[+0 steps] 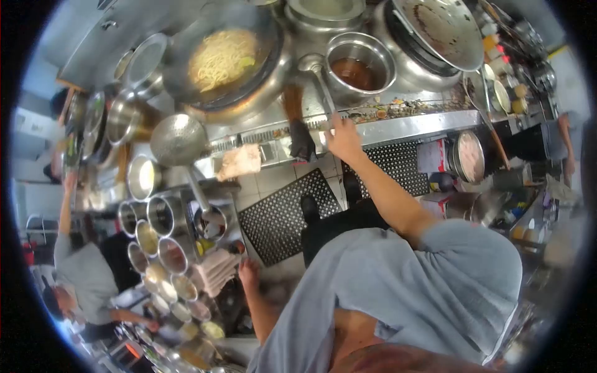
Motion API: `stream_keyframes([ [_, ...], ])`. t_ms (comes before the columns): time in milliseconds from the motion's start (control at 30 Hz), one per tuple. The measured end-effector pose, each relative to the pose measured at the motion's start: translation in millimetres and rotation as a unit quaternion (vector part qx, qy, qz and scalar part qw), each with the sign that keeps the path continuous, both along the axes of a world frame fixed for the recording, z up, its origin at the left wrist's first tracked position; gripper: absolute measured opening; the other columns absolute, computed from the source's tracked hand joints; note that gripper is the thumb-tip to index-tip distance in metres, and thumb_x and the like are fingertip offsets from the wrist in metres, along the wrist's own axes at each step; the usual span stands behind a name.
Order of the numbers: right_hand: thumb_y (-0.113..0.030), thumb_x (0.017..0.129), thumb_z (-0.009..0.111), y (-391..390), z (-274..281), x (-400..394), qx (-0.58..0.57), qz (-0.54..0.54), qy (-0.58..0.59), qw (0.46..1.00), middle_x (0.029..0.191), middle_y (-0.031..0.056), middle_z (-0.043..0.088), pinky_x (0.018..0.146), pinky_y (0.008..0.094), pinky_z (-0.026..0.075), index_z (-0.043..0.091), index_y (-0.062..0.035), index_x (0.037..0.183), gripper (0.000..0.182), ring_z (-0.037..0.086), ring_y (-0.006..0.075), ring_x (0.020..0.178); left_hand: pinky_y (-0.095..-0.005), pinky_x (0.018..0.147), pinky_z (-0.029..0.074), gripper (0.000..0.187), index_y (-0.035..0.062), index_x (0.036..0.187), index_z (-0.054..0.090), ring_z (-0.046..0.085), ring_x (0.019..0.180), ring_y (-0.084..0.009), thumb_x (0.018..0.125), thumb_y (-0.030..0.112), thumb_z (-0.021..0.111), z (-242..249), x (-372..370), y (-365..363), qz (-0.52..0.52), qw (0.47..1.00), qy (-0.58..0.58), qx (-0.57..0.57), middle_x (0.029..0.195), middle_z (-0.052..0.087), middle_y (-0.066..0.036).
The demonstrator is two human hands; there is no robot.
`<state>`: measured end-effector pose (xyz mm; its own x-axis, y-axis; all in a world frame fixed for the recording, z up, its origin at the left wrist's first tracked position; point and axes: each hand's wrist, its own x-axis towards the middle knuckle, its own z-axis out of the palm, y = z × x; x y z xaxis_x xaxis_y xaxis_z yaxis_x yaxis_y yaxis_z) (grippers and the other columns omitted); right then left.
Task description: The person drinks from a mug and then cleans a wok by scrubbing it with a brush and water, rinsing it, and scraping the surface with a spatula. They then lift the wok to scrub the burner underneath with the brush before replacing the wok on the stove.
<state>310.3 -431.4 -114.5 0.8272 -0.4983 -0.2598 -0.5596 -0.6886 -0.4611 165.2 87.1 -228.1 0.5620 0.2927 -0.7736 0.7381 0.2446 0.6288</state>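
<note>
My right hand [345, 138] is closed on the handle of a ladle [325, 90], whose bowl rests beside a steel pot [333, 46] of brown liquid. My left hand [249, 271] is low, beside stacked folded cloths [217, 272]; its fingers are too small and blurred to read. Noodles [224, 59] lie in a large dark wok [180, 81] at the upper left. Below the wok, a perforated strainer [178, 140] sits with its handle pointing down. A brush with a dark handle [301, 140] lies across the stove edge, left of my right hand.
An empty wok [438, 31] tilts at the upper right. Several metal containers [172, 255] stand at the left. A co-worker [87, 273] is at far left; another person's arm [566, 143] shows at far right. A tan cloth [239, 161] lies on the stove edge. Perforated mats [280, 224] cover the floor.
</note>
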Motion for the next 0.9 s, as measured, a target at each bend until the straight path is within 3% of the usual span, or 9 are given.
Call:
stream_keyframes([
  [100, -0.028, 0.085, 0.066, -10, -52, -53, -0.017, -0.047, 0.065, 0.997, 0.125, 0.0394, 0.051, 0.095, 0.0544, 0.048, 0.032, -0.0021, 0.149, 0.077, 0.055, 0.0521, 0.113, -0.0292, 0.054, 0.045, 0.014, 0.0077, 0.097, 0.06, 0.06, 0.069, -0.0176, 0.097, 0.022, 0.057, -108, 20, 26, -0.275, 0.863, -0.119, -0.408, 0.088, 0.064, -0.008],
  [167, -0.02, 0.087, 0.059, -9, -70, -61, 0.095, -0.052, 0.099, 0.989, 0.126, 0.0371, 0.052, 0.094, 0.0513, 0.05, 0.027, -0.0039, 0.151, 0.074, 0.06, 0.048, 0.11, -0.026, 0.051, 0.041, 0.014, 0.0065, 0.092, 0.061, 0.058, 0.062, -0.0164, 0.096, 0.019, 0.057, -84, 21, -36, -0.187, 0.951, 0.009, -0.247, 0.079, 0.062, -0.004],
  [300, -0.011, 0.08, 0.058, -4, -49, -39, 0.135, -0.076, -0.109, 0.982, 0.095, 0.0271, 0.068, 0.073, 0.0465, 0.057, 0.027, 0.0012, 0.15, 0.078, 0.069, 0.0373, 0.084, -0.0277, 0.054, 0.046, 0.02, 0.0036, 0.095, 0.068, 0.059, 0.062, -0.0152, 0.094, 0.018, 0.054, -61, 46, -127, -0.514, 0.857, -0.036, 0.021, 0.079, 0.067, -0.005],
  [500, -0.005, 0.081, 0.054, -34, 51, -81, 0.676, -0.12, -0.248, 0.684, 0.064, 0.0015, 0.05, 0.037, 0.0308, 0.035, 0.028, 0.0004, 0.151, 0.074, 0.041, 0.0111, 0.043, -0.0278, 0.057, 0.048, 0.026, -0.0007, 0.097, 0.068, 0.06, 0.064, -0.0143, 0.092, 0.02, 0.054, -4, 55, -233, -0.618, 0.786, 0.006, 0.027, 0.084, 0.069, -0.008],
  [533, -0.004, 0.081, 0.056, -49, 61, -101, 0.709, -0.095, -0.249, 0.653, 0.065, 0.0013, 0.051, 0.037, 0.0281, 0.033, 0.035, -0.002, 0.147, 0.069, 0.043, 0.0105, 0.043, -0.027, 0.056, 0.048, 0.028, -0.0019, 0.098, 0.066, 0.062, 0.068, -0.0136, 0.094, 0.022, 0.052, -16, 55, -234, -0.737, 0.608, -0.293, 0.028, 0.085, 0.069, -0.008],
  [633, -0.004, 0.083, 0.058, -106, 93, -158, 0.769, -0.06, -0.239, 0.59, 0.067, 0.0007, 0.05, 0.039, 0.0245, 0.032, 0.037, -0.0057, 0.149, 0.069, 0.046, 0.0094, 0.046, -0.0328, 0.06, 0.051, 0.029, -0.0005, 0.1, 0.065, 0.065, 0.07, -0.0222, 0.095, 0.023, 0.049, -68, 71, -251, -0.834, 0.458, -0.302, 0.059, 0.087, 0.069, -0.011],
  [667, -0.006, 0.084, 0.058, -129, 102, -179, 0.712, -0.041, -0.265, 0.648, 0.067, 0.0005, 0.051, 0.041, 0.0256, 0.036, 0.037, -0.0059, 0.149, 0.068, 0.047, 0.0105, 0.047, -0.0328, 0.06, 0.051, 0.029, -0.0005, 0.1, 0.065, 0.065, 0.07, -0.0222, 0.095, 0.023, 0.049, -67, 73, -264, -0.833, 0.459, -0.303, 0.063, 0.087, 0.069, -0.011],
  [733, -0.008, 0.086, 0.058, -189, 103, -218, 0.498, -0.003, -0.325, 0.804, 0.07, 0.0019, 0.054, 0.049, 0.0297, 0.044, 0.039, -0.0065, 0.149, 0.066, 0.052, 0.0138, 0.052, -0.0407, 0.066, 0.051, 0.031, 0.0012, 0.098, 0.066, 0.064, 0.072, -0.0331, 0.096, 0.026, 0.048, -71, 67, -302, -0.824, 0.194, -0.506, 0.166, 0.086, 0.068, -0.016],
  [900, -0.007, 0.082, 0.057, -327, 166, -307, 0.073, -0.109, -0.257, 0.958, 0.077, 0.0217, 0.064, 0.069, 0.0446, 0.054, 0.043, -0.0097, 0.146, 0.066, 0.068, 0.0334, 0.071, -0.0449, 0.073, 0.05, 0.03, 0.0026, 0.091, 0.065, 0.064, 0.078, -0.0365, 0.093, 0.031, 0.055, 12, 49, -481, -0.803, 0.536, -0.188, 0.177, 0.083, 0.065, -0.02],
])
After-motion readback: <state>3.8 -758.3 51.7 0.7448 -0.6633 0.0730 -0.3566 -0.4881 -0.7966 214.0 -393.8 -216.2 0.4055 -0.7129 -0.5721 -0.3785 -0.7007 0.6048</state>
